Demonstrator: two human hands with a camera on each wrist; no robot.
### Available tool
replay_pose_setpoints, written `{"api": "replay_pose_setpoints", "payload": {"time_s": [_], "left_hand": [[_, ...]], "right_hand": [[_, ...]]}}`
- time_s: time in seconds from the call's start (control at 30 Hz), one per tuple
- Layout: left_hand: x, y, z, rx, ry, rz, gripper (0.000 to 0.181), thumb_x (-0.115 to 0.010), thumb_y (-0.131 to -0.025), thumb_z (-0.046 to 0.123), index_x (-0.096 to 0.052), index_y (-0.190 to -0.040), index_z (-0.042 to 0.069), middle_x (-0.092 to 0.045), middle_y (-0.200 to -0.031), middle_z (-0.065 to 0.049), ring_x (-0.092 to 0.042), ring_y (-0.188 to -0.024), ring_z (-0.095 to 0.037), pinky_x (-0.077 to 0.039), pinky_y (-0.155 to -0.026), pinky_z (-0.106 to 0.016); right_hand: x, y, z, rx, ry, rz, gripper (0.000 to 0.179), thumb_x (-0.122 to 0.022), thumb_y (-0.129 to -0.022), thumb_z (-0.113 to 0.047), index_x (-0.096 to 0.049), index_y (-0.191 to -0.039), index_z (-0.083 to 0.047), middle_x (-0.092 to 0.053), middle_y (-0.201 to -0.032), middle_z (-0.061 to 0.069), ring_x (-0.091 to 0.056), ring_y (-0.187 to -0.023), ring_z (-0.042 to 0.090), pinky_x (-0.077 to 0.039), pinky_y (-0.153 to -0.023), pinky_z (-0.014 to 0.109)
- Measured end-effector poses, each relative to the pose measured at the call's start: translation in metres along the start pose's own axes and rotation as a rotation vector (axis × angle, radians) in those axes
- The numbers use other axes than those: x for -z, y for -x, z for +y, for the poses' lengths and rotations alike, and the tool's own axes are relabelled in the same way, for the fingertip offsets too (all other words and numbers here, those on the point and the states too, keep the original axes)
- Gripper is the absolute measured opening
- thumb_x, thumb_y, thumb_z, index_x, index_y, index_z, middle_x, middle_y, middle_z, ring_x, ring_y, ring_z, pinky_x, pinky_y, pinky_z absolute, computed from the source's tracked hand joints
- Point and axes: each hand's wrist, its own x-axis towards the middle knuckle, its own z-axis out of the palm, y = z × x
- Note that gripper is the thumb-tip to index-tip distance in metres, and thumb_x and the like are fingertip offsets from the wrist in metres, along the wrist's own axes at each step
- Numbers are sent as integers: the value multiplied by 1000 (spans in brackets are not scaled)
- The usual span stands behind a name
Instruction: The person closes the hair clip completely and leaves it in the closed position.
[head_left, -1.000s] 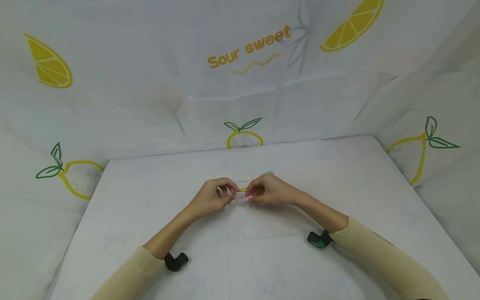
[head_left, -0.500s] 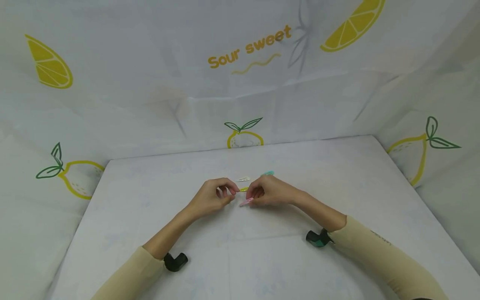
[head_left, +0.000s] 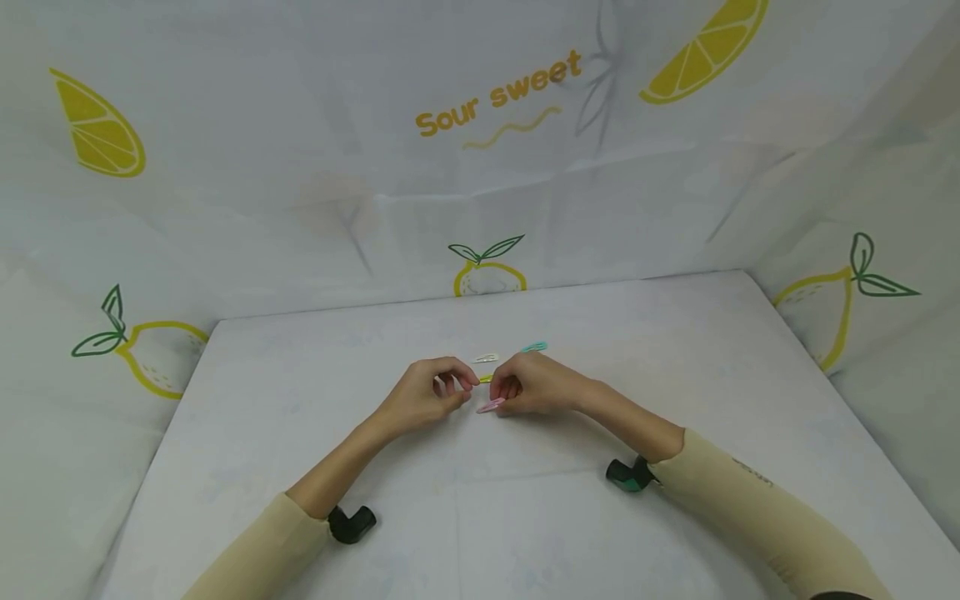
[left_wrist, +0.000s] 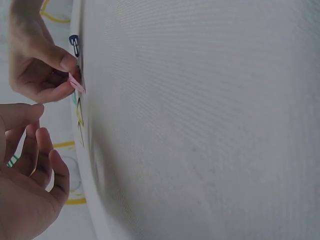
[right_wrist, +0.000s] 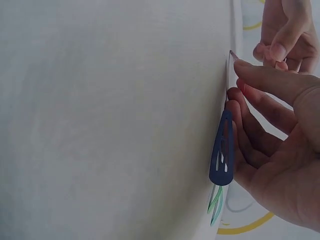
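A pink snap hair clip (head_left: 491,406) is pinched between thumb and forefinger of my right hand (head_left: 542,385), low over the table; it also shows in the left wrist view as a pink clip (left_wrist: 76,83). My left hand (head_left: 429,392) stays beside it with loosely bent fingers; in the left wrist view nothing sits between its fingertips. Just past the hands lie a yellow clip (head_left: 486,379), a white clip (head_left: 487,358) and a teal clip (head_left: 536,347). A navy clip (right_wrist: 222,150) shows close by the right hand's lower fingers in the right wrist view; the head view hides it.
The white-covered table (head_left: 465,517) meets a lemon-print cloth backdrop (head_left: 300,233) at its back and sides. Black wrist devices hang under both forearms, the left device (head_left: 352,524) and the right device (head_left: 628,474).
My right hand has moved slightly nearer the body and left, bringing the pink clip down with it. More of the teal clip shows now. The left hand has stayed put.
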Motion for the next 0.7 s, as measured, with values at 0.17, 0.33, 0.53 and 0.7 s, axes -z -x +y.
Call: {"api": "replay_pose_setpoints", "payload": {"time_s": [0.17,0.33,0.53,0.7], "left_hand": [[0,0,1,-5,1,-9,14,-78,-94,3,-79,-107,7,-78,-96,-2,-61,-78,-6,-50,-70,-21],[0,-1,3,-16,0,-12,14,-78,-94,3,-79,-107,6,-78,-96,-2,-61,-78,-6,-50,-69,-21],[-1,0,3,-1,5,-26,15,-78,-93,3,-79,-107,7,-78,-97,-2,-61,-80,-7,-50,-71,-22],[-3,0,2,6,11,-36,15,-77,-93,2,-79,-107,7,-78,-97,-2,-61,-80,-7,-50,-71,-21]], "right_hand": [[-1,-1,1,-3,35,7,7,-84,-91,-9,-79,-96,-9,-73,-82,-5,-63,-76,1,-55,-75,19],[-2,-1,-1,14,58,17,8,-85,-91,-9,-78,-95,-8,-70,-81,-5,-60,-75,2,-53,-73,19],[-3,-1,-2,-8,66,18,9,-85,-91,-10,-78,-97,-9,-70,-82,-5,-60,-76,3,-52,-74,19],[-3,0,-1,-10,61,22,9,-85,-91,-11,-79,-98,-10,-71,-84,-5,-61,-78,3,-54,-76,19]]}}
